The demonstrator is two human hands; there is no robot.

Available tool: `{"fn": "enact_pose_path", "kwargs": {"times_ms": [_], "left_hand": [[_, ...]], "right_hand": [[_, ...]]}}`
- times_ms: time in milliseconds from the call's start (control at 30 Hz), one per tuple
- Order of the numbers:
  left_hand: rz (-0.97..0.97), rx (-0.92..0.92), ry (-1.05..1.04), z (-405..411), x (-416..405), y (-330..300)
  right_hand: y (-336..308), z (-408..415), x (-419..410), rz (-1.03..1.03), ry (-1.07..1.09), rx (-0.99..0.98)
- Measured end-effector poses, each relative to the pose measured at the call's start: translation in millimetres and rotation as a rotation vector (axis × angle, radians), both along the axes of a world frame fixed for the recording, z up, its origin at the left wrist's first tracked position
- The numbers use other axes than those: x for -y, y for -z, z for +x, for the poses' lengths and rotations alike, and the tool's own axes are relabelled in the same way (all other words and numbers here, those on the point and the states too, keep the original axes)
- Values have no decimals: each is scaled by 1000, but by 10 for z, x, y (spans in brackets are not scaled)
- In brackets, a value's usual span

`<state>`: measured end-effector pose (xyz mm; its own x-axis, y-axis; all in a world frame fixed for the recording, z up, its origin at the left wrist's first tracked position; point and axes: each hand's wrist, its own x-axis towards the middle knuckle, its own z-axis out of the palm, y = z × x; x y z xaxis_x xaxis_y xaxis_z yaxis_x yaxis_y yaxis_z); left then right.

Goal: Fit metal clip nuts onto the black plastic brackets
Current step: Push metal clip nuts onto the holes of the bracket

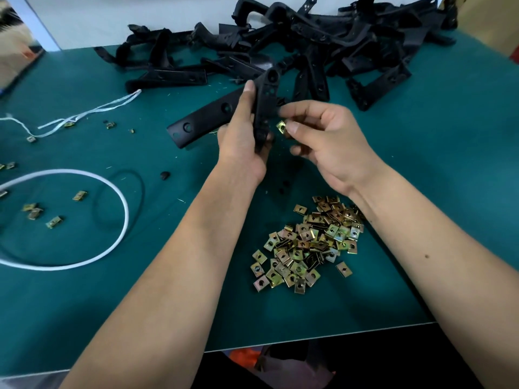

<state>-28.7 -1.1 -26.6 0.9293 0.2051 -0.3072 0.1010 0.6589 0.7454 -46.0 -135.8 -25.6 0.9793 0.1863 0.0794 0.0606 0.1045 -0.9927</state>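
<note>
Both bare forearms reach forward over the table, wrists near together. The left hand (241,138) grips a black plastic bracket (265,108) upright. The right hand (331,147) pinches a small brass-coloured metal clip nut (281,127) between thumb and forefinger, just beside it.

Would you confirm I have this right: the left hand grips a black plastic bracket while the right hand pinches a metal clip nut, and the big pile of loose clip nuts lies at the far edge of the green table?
Not quite. The head view shows the pile of loose clip nuts at the near edge of the green table, below the forearms. The rest holds: the left hand grips the black plastic bracket, the right hand pinches a metal clip nut.
</note>
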Motion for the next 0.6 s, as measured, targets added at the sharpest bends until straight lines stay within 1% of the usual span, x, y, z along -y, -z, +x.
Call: {"fn": "enact_pose_path", "kwargs": {"times_ms": [133, 333, 600], "left_hand": [[3, -5, -1, -2, 31, 8], [47, -11, -70, -16, 94, 0], [11, -22, -90, -27, 94, -18]], "right_hand": [[-9, -12, -28, 81, 35, 21], [6, -8, -57, -18, 115, 126], [11, -14, -67, -18, 125, 149]]}}
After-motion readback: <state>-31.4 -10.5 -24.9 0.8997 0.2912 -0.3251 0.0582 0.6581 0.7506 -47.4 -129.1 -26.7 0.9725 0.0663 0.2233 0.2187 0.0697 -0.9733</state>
